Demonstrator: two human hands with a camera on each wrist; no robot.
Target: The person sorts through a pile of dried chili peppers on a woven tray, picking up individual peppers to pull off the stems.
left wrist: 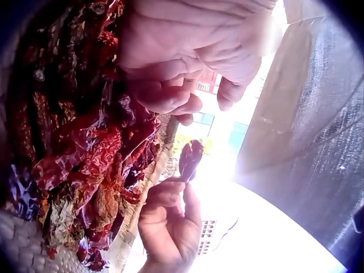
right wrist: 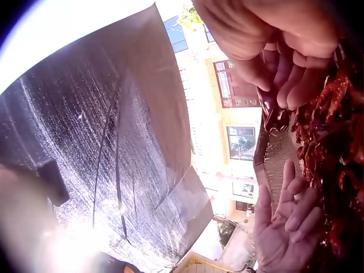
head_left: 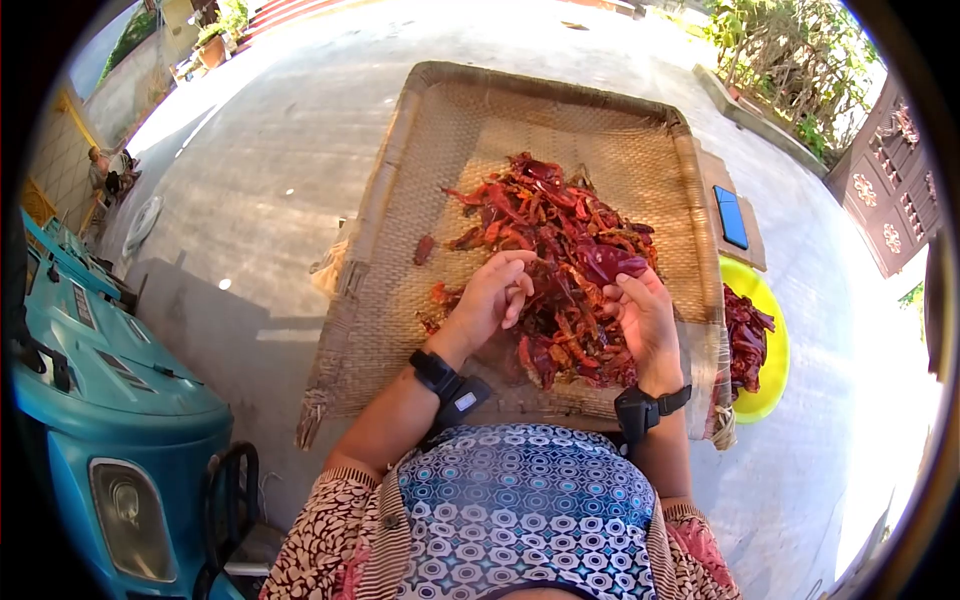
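Between the thumb and fingers of my right hand (head_left: 648, 325) I pinch a glossy dark red dried chili pepper (left wrist: 191, 159), raised over the heap. The right wrist view shows this pepper (right wrist: 272, 111) partly hidden by the fingers. My left hand (head_left: 492, 297) hovers beside it, palm turned inward, fingers loosely bent and nothing held; its palm (right wrist: 287, 227) faces up in the right wrist view. Beneath both hands lies a heap of red dried chili peppers (head_left: 540, 200), wrinkled and mixed with browner ones, on a woven bamboo tray (head_left: 400, 210).
Right of the tray, a yellow-green basin (head_left: 775, 370) contains more dark red peppers (head_left: 748, 340). A blue phone (head_left: 731, 217) lies on cardboard (head_left: 712, 180) at the tray's right edge. A teal vehicle (head_left: 130, 400) stands to the left on the concrete ground (head_left: 250, 180).
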